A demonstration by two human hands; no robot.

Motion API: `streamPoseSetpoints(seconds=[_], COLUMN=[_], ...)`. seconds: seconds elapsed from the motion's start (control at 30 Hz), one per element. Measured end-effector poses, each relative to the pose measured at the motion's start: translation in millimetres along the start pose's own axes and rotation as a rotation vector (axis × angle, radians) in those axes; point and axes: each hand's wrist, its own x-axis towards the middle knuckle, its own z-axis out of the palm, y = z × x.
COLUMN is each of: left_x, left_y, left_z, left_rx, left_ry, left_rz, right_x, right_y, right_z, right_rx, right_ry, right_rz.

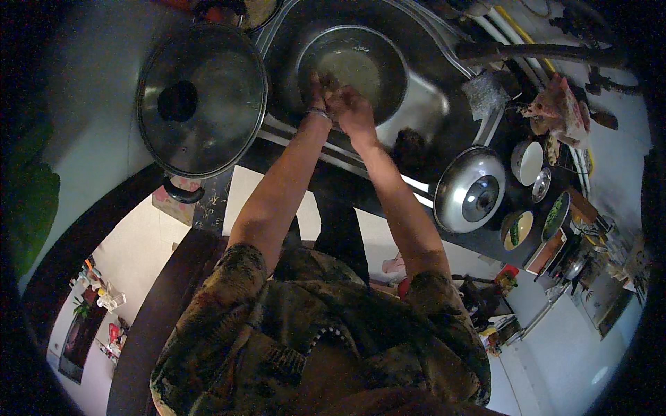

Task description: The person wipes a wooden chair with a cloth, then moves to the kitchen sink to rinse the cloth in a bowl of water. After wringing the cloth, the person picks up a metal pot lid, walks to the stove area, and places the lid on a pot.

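My left hand (318,96) and my right hand (354,106) are close together over the near left part of a round metal basin (387,101). Cloudy liquid (356,70) shows in the basin, which stands in a stainless steel sink (429,93). A bracelet circles my left wrist. The fingers of both hands are curled in toward each other, and a small pale thing may lie between them; blur and shadow hide what it is. A dark clump (409,145) lies in the sink, right of my right wrist.
A pot with a glass lid (223,104) stands left of the sink. To the right are a domed metal lid (458,190), a white bowl (527,164), a small metal dish (541,184), a bowl with a green vegetable (515,231) and a plate of chopped greens (556,216).
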Motion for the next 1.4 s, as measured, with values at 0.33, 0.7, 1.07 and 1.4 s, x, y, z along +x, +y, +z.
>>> streamPoseSetpoints(seconds=[0.33, 0.7, 1.07, 1.4], left_x=[-55.1, 6.5, -31.6, 34.9], left_y=[-0.4, 4.8, 0.2, -9.6], left_z=[66.7, -22.0, 44.7, -42.0], left_rx=[0.627, 0.312, 1.202, 0.904], left_ry=[0.256, 0.135, 0.283, 0.209], left_rz=[-0.074, 0.002, 0.277, 0.208], right_x=[42.0, 11.6, 19.6, 23.6], right_y=[53.0, 64.9, 34.1, 162.5], right_z=[-11.1, 12.2, -3.0, 4.0], right_rx=[-0.674, 0.29, -0.546, -0.105], right_ry=[0.102, -0.107, 0.19, 0.243], right_rz=[0.18, 0.318, -0.088, 0.15])
